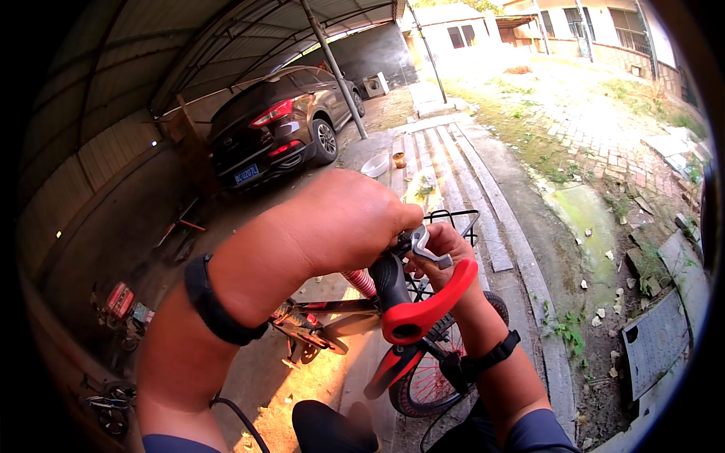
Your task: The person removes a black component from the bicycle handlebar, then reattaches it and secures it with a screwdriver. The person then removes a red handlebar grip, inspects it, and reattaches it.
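A bicycle handlebar end is in front of me, with a black grip (390, 281) and a curved red bar end (434, 308). My left hand (371, 202) is closed above the grip, its fingers curled beside a bent silver metal lever (427, 248). What its fingers hold is hidden behind the knuckles. From the right, my right hand (447, 243) pinches around the silver lever, its fingertips partly behind it. Below the hands is a bicycle wheel (432, 377) with red spokes and a black tyre. A dark wristband is on each arm.
A dark car (291, 121) stands under the metal-roofed shelter, beside a slanted post (332, 64). A white basin (374, 165) and a small brown pot (399, 160) are on the ground ahead. Long stone strips (483, 192) run along the right. Grey slabs (655, 347) lie at far right.
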### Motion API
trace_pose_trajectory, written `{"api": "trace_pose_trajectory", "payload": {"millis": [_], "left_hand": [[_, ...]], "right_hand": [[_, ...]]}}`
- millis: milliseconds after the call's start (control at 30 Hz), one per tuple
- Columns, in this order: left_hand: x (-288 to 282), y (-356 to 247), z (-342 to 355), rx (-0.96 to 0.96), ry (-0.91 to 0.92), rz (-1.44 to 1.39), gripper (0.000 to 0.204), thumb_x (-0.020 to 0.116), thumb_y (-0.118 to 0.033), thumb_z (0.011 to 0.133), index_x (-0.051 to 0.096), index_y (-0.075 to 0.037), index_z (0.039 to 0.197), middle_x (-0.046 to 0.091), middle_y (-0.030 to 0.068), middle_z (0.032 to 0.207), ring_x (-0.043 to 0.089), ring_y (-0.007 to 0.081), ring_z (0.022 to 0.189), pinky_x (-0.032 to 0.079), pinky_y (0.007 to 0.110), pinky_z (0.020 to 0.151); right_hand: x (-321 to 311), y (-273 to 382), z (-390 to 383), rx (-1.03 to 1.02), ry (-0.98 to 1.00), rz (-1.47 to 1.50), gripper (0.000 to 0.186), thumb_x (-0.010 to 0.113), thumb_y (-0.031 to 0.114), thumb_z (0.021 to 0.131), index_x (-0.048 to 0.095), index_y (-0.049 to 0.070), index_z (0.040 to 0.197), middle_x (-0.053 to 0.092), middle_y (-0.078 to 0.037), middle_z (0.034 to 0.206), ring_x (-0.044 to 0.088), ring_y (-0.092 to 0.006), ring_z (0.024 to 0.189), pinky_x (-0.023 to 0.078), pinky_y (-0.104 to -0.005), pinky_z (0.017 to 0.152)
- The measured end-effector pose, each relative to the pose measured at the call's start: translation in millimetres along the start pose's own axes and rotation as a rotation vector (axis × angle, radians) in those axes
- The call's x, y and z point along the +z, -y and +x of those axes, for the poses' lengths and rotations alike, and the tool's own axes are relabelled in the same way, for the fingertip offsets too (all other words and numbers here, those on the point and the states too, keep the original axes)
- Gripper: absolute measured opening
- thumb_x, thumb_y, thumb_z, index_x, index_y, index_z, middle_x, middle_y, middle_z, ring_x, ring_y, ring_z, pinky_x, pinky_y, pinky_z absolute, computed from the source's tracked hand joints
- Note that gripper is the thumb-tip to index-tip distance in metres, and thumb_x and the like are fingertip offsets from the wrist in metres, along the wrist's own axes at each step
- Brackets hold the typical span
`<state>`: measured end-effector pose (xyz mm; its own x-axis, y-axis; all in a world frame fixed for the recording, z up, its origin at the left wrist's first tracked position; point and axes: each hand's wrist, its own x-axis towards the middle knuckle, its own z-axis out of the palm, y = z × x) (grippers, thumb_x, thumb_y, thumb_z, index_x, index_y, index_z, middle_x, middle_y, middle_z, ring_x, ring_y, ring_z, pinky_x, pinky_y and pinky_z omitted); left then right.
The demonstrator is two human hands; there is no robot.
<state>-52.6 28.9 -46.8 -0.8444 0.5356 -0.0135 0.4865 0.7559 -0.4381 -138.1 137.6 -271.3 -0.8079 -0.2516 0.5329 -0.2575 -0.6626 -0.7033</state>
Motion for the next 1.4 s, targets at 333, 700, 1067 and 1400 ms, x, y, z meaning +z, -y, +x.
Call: {"api": "trace_pose_trajectory", "payload": {"millis": [333, 700, 1067, 1400], "left_hand": [[5.2, -0.7, 5.4, 0.137, -0.039, 0.132, 0.015, 0.077, -0.017, 0.077, 0.072, -0.015, 0.091, 0.071, 0.0061, 0.087, 0.072, 0.0318, 0.088, 0.057, 0.043, 0.077], [5.6, 0.3, 4.7, 0.14, -0.06, 0.081, 0.007, 0.074, -0.015, 0.081, 0.073, -0.013, 0.087, 0.071, 0.0072, 0.087, 0.071, 0.0328, 0.086, 0.057, 0.045, 0.076], [6.2, -1.8, 1.6, 0.114, -0.045, 0.06, 0.008, 0.072, -0.014, 0.083, 0.074, -0.013, 0.091, 0.071, 0.0082, 0.087, 0.072, 0.0337, 0.087, 0.057, 0.046, 0.074], [5.8, -2.4, -0.3, 0.106, -0.049, 0.049, 0.005, 0.071, -0.013, 0.084, 0.073, -0.012, 0.088, 0.071, 0.0091, 0.087, 0.071, 0.0347, 0.087, 0.056, 0.046, 0.075]], "right_hand": [[0.2, -4.7, -1.1, 0.026, 0.021, 0.187, 0.03, 0.08, -0.004, 0.09, 0.061, 0.009, 0.109, 0.073, -0.003, 0.089, 0.074, -0.0131, 0.074, 0.056, -0.0235, 0.06], [2.7, -2.5, -1.6, 0.048, 0.012, 0.192, 0.031, 0.08, -0.006, 0.089, 0.061, 0.008, 0.11, 0.073, -0.003, 0.089, 0.073, -0.0127, 0.073, 0.056, -0.0234, 0.059], [4.6, -1.4, -3.4, 0.079, 0.015, 0.232, 0.032, 0.081, -0.004, 0.09, 0.061, 0.009, 0.111, 0.074, -0.004, 0.086, 0.072, -0.0127, 0.072, 0.055, -0.0234, 0.058], [6.3, -4.0, -4.7, 0.064, 0.025, 0.274, 0.029, 0.081, -0.002, 0.091, 0.062, 0.009, 0.11, 0.074, -0.004, 0.087, 0.072, -0.0126, 0.071, 0.055, -0.023, 0.058]]}}
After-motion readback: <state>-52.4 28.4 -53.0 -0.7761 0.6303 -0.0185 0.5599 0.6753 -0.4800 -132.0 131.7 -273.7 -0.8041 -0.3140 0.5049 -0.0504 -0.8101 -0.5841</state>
